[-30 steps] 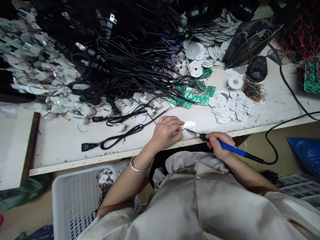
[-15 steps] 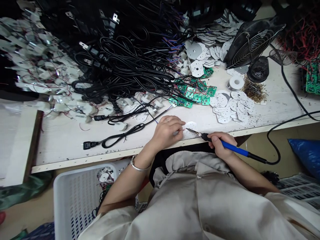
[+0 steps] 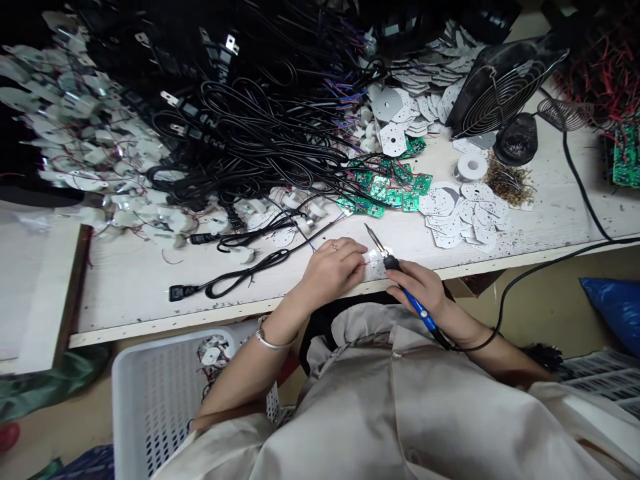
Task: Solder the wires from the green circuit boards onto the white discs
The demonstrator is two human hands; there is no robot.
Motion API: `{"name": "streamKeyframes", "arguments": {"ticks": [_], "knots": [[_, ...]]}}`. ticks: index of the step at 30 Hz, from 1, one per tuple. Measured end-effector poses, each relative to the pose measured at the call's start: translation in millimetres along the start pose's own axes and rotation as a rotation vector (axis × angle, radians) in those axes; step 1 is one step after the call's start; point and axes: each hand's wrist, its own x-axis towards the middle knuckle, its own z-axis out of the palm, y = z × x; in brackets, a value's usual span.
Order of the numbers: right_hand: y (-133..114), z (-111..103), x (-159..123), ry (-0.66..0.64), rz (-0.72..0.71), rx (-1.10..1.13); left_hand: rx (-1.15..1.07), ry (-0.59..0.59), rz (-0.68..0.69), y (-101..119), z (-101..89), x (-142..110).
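My right hand (image 3: 419, 288) is closed around the blue handle of a soldering iron (image 3: 411, 300). Its metal tip points up and to the left, raised off the small white plate (image 3: 376, 261) at the bench edge. My left hand (image 3: 336, 268) lies on the bench just left of that plate, fingers curled and pressed together. A thin red wire (image 3: 367, 263) shows at its fingertips, reaching toward the plate; whatever sits inside the fingers is hidden. The iron's collar and my right fingers cover part of the plate.
Green circuit boards (image 3: 373, 203), stacked white plates (image 3: 443, 210) and a solder spool (image 3: 471, 167) lie beyond my hands. A black fan (image 3: 505, 93) stands at the back right. Black power cords (image 3: 260, 133) and white motors (image 3: 95, 153) fill the left. A white basket (image 3: 145, 373) stands below.
The iron's tip has lifted away from the plate and swung upward, its handle now steeper. My right hand has shifted left, closer to my left hand. My left hand has barely moved.
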Motion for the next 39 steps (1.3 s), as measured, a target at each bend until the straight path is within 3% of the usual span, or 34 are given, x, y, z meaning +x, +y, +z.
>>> {"name": "streamKeyframes", "arguments": {"ticks": [9, 15, 18, 22, 25, 33, 36, 39], "knots": [[2, 0, -4, -0.065, 0.023, -0.023, 0.079, -0.139, 0.156, -6, -22.8, -5], [1, 1, -2, -0.043, 0.028, 0.004, 0.16, -0.179, 0.23, -3, -31.4, -4], [1, 2, -1, -0.035, 0.02, -0.019, 0.121, -0.125, 0.219, -3, -25.1, -5], [0, 1, 0, -0.047, 0.023, -0.048, 0.011, 0.026, 0.012, 0, -7.6, -5], [-2, -1, 1, -0.042, 0.035, -0.019, -0.041, 0.07, -0.061, 2, 3.6, -1], [-2, -4, 7, -0.041, 0.088, 0.062, -0.053, 0.068, 0.065, -5, 10.8, 6], [-4, -10, 7, -0.006, 0.175, 0.196, -0.051, 0.075, 0.088, -7, 12.3, 5], [-7, -18, -2, 0.085, 0.443, 0.399, -0.047, 0.09, 0.095, -7, 13.2, 4]]}}
